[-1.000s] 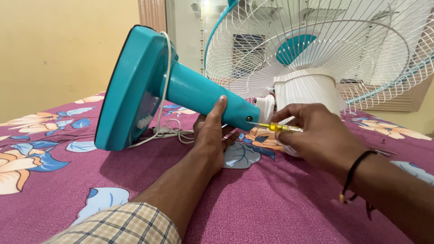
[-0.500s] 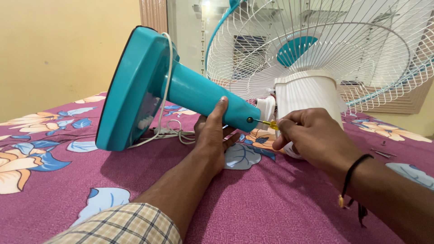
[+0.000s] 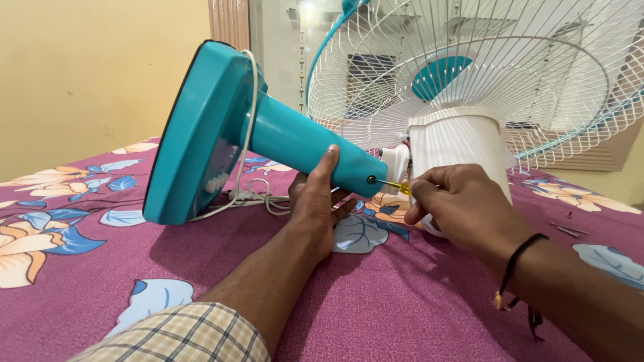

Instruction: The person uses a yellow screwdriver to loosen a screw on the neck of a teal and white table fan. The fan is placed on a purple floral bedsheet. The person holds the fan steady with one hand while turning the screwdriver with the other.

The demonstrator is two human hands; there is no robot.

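Left hand (image 3: 314, 208) grips the teal fan stand (image 3: 295, 144); right hand (image 3: 463, 208) fingers pinch a screwdriver (image 3: 396, 186) at its screw. Open bedspread (image 3: 87, 281) lies toward the bed's near edge.

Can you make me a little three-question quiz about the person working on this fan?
1. True or false: the fan lies on its side on the flowered cloth.
2. Which hand holds the yellow-handled screwdriver? A left hand B right hand
3. What colour is the base of the fan?

Key: 1 true; 2 B; 3 teal.
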